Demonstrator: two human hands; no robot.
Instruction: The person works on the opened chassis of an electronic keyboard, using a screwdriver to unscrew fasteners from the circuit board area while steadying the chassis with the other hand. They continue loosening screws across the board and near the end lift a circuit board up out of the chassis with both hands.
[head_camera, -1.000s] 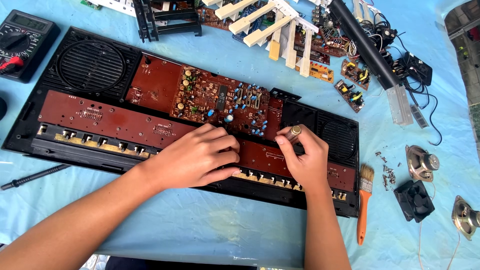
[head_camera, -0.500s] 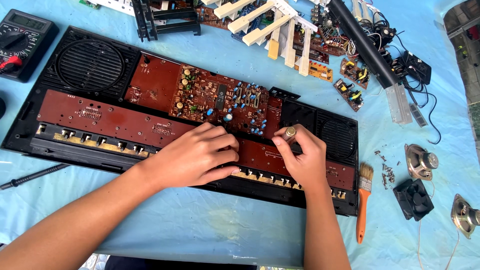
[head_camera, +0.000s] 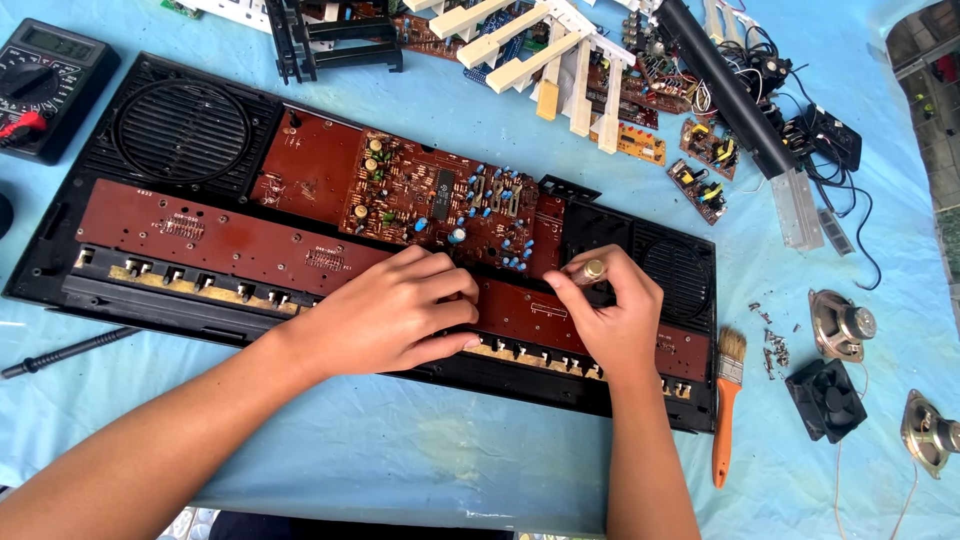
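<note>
A long black plastic case (head_camera: 60, 270) with round speaker grilles lies on the blue sheet, holding brown circuit boards (head_camera: 220, 240). My left hand (head_camera: 395, 310) rests flat on the lower board near the middle, fingers curled and pressing down. My right hand (head_camera: 615, 320) is closed around a screwdriver (head_camera: 590, 270) held upright; only the brass-coloured handle end shows above my fingers. The tip is hidden behind my hand, over the right part of the board.
A black multimeter (head_camera: 45, 85) sits far left and a dark probe (head_camera: 60, 350) lies on the sheet below the case. White keys (head_camera: 540, 50), small boards and wires crowd the top. An orange-handled brush (head_camera: 725, 400), small fan (head_camera: 825, 400) and loose speakers (head_camera: 845, 325) lie right.
The screwdriver handle in my right hand has shifted slightly; both hands stay in the same place on the board.
</note>
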